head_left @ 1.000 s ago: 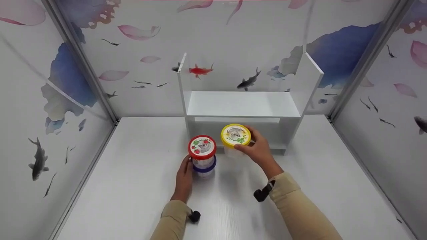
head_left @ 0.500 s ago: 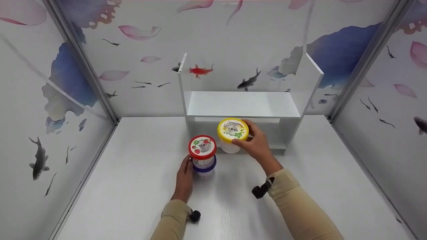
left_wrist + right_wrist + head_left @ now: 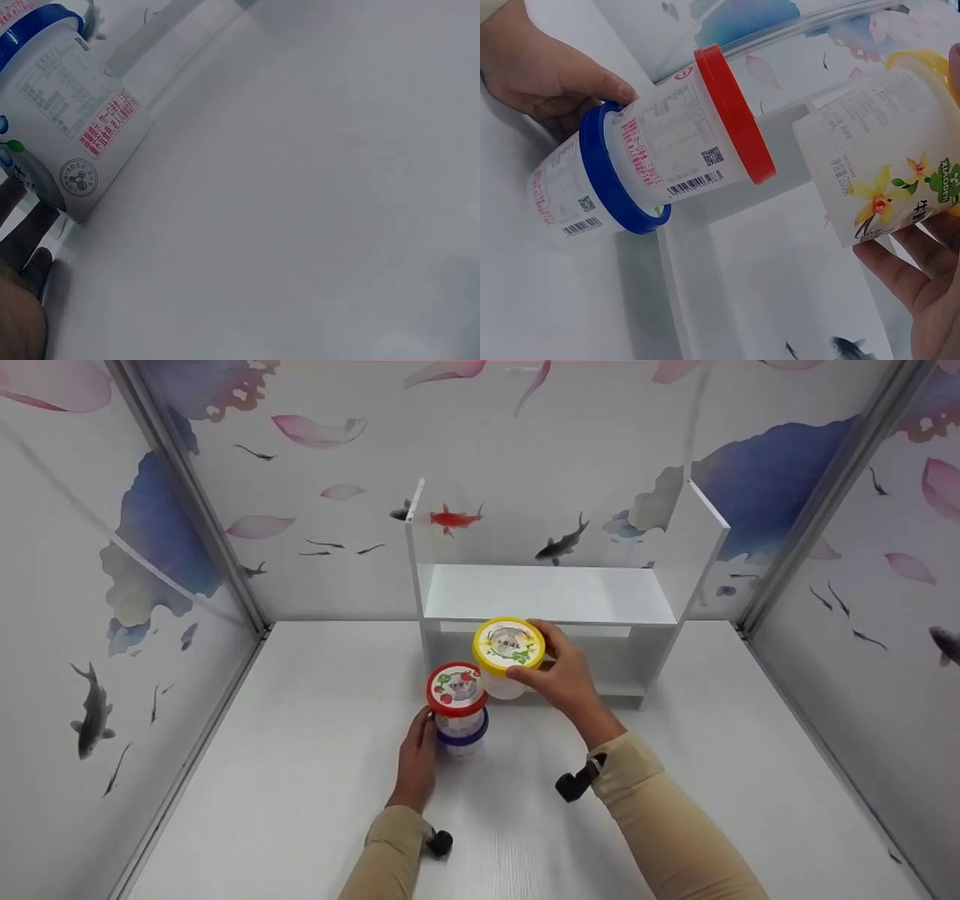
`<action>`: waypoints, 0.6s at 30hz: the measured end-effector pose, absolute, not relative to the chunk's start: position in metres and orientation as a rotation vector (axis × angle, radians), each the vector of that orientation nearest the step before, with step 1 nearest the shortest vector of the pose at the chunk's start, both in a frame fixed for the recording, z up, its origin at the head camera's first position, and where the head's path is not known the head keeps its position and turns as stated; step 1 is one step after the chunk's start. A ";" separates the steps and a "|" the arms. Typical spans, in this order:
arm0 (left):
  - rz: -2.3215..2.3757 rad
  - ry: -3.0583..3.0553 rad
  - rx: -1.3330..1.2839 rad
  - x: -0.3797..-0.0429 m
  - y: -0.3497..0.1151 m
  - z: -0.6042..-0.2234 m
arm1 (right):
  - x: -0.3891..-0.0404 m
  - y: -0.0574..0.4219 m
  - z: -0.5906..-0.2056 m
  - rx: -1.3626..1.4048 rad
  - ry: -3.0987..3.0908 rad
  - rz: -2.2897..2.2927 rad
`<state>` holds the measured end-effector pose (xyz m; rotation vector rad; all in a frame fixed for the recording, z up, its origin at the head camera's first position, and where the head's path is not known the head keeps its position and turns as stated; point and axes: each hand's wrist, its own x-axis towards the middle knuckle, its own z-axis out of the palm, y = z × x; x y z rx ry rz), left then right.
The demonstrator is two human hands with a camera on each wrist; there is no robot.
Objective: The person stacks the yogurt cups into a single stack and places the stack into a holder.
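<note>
A red-lidded yogurt cup (image 3: pixel 459 690) stands upright on a blue-lidded yogurt cup (image 3: pixel 562 196), which rests on the table. My left hand (image 3: pixel 416 761) holds the blue-lidded cup from its left side, with a thumb at its lid in the right wrist view. The left wrist view shows several fingers along the lower part of that cup (image 3: pixel 79 112). My right hand (image 3: pixel 562 671) grips a yellow-lidded yogurt cup (image 3: pixel 508 645), thumb at the lid's near edge. This cup is raised, and a gap separates it from the red lid in the right wrist view.
A white two-level shelf unit (image 3: pixel 551 592) with tall side panels (image 3: pixel 701 547) stands behind the cups. White table (image 3: pixel 322 720) surface extends to both sides. Walls printed with fish and petals (image 3: pixel 487 442) enclose the back and sides.
My right hand has moved left and slightly away from me with the yellow-lidded cup, which now overlaps the red lid's edge in the head view. The left hand and the two stacked cups stay put.
</note>
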<state>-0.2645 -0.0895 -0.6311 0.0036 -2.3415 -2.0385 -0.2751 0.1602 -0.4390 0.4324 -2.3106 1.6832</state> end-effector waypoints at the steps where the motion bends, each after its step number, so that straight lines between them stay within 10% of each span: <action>1: -2.036 -2.345 0.003 -0.265 -0.091 -0.632 | -0.275 0.157 -0.439 0.441 -2.308 1.681; 18: -2.031 -2.337 0.009 -0.263 -0.090 -0.629 | -0.275 0.135 -0.438 0.479 -2.296 1.700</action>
